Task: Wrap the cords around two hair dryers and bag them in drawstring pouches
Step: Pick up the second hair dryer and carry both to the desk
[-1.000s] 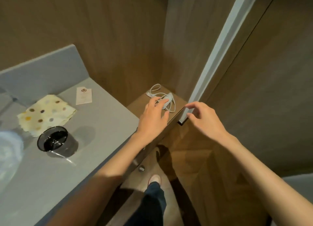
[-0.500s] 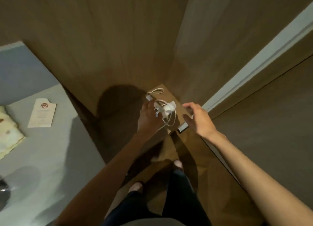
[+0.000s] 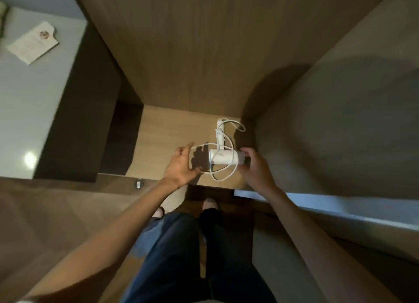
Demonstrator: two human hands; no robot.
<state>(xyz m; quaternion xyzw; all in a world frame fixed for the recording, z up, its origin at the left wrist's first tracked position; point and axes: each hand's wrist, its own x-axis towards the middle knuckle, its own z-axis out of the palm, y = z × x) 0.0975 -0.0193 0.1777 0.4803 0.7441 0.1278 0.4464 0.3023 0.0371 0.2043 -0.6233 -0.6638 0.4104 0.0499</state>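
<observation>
A white hair dryer [image 3: 223, 159] lies on a low wooden shelf [image 3: 167, 130], barrel pointing sideways and handle pointing toward the back wall. Its white cord [image 3: 226, 141] loops loosely around it and over the shelf. My right hand [image 3: 256, 170] grips the right end of the barrel. My left hand [image 3: 181, 166] is just left of the dryer and pinches a strand of the cord between its fingers. No second dryer and no pouch is in view.
Wooden walls close in the shelf at the back and right. A grey counter [image 3: 27, 94] with a white card [image 3: 34, 42] lies to the left. A door edge [image 3: 340, 208] runs along the right. My legs and feet stand below the shelf.
The view has tilted down over the shelf. My right hand left the door edge and took hold of the dryer's barrel. My left hand slid off the dryer to the cord.
</observation>
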